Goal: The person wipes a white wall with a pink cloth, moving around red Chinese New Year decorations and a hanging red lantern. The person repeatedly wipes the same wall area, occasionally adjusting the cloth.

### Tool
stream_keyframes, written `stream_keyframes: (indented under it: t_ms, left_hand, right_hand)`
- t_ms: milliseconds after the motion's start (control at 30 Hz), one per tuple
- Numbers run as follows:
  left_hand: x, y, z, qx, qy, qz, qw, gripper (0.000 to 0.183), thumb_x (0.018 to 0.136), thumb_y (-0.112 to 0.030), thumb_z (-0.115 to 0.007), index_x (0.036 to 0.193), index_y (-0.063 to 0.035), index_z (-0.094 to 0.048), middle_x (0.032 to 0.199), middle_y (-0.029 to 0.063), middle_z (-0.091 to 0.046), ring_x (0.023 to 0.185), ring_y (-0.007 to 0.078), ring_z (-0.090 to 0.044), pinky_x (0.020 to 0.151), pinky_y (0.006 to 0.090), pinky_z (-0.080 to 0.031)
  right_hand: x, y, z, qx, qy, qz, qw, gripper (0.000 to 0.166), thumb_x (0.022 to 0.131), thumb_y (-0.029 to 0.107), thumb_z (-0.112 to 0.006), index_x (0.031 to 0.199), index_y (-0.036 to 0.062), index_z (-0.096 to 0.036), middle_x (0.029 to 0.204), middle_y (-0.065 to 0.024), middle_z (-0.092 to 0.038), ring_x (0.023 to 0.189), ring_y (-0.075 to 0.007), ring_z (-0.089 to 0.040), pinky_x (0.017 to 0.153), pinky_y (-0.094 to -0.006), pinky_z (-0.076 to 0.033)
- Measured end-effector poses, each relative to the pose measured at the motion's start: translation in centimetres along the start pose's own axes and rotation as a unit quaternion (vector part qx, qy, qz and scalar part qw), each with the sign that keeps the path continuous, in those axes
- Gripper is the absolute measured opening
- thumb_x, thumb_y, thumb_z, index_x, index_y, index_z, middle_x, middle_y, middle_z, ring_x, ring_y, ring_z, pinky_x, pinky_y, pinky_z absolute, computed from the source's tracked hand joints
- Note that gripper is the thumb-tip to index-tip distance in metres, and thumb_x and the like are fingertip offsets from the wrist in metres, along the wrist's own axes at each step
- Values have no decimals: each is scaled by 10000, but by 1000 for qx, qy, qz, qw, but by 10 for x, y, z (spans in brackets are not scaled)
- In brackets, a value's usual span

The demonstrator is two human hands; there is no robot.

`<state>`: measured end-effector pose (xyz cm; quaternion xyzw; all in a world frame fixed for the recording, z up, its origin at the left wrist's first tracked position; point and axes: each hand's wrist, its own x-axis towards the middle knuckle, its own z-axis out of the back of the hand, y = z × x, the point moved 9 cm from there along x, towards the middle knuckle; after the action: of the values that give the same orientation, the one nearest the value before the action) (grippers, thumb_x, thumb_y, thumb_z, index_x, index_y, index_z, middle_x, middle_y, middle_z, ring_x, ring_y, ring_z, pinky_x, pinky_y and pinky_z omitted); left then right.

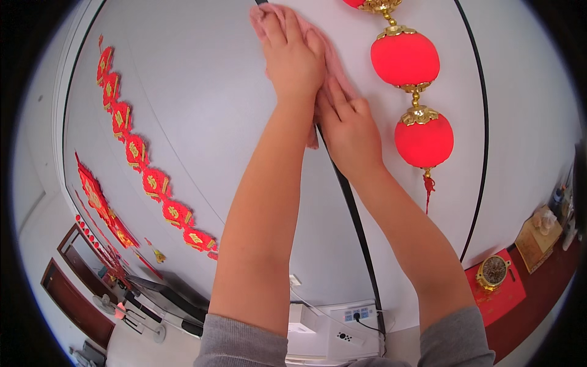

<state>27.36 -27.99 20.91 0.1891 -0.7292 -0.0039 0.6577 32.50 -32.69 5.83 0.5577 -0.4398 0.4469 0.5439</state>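
A pink cloth [337, 69] lies against the white wall panel, over a narrow black strip [348, 192] that runs down the wall. My left hand [293, 59] presses on the cloth's upper part, fingers pointing up. Lower and to the right, my right hand [351, 130] grips the cloth's lower part close to my left wrist. Part of the cloth is hidden under both hands. Just right of the hands hangs a string of red lanterns [405, 59] with gold caps and a red tassel.
A red paper garland [156, 183] hangs on the left. Below stand a television [167, 293], a white cabinet top with a power strip [357, 314] and a remote control [348, 338]. At right, a gold incense burner [494, 271] sits on a dark red table [545, 293]. A fan [119, 309] stands lower left.
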Motion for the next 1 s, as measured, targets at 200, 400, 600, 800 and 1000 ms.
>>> stream_keyframes:
  t_ms: [200,400,600,800,1000]
  left_hand:
    - [-42,-12,10,38,-3,-3,999,536,972,-237,-563,1456,-9,-527,1579,259,-381,1221,483,-547,1033,519,-463]
    - [-87,-30,16,20,35,28,999,535,966,-197,-576,1459,5,-518,1597,261,-349,1287,485,-490,1079,517,-422]
    - [-156,-46,25,28,69,8,997,542,948,-167,-590,1444,38,-518,1586,260,-353,1304,503,-468,1099,531,-405]
    - [-221,-68,34,44,158,0,987,566,945,-177,-604,1453,50,-504,1589,254,-334,1402,560,-358,1118,580,-379]
    - [-240,-68,38,-1,238,-37,971,601,910,-207,-641,1451,28,-522,1590,239,-335,1432,566,-302,1181,645,-273]
  right_hand:
    - [-35,8,13,-75,-19,87,993,470,873,28,-651,1343,31,-656,1461,-119,-584,947,-275,-596,747,-348,-562]
    - [-80,1,24,-76,4,81,994,460,844,23,-660,1304,7,-670,1467,-126,-579,902,-265,-583,740,-345,-562]
    - [-144,-11,25,-83,53,81,992,456,837,16,-652,1292,-3,-672,1476,-144,-564,882,-265,-578,758,-347,-560]
    - [-214,-19,31,-88,104,70,988,435,848,-4,-649,1282,-12,-662,1490,-150,-545,970,-281,-613,842,-353,-572]
    - [-239,-25,34,-84,120,72,987,481,839,64,-700,1308,-16,-631,1473,-160,-543,1013,-309,-596,840,-395,-555]
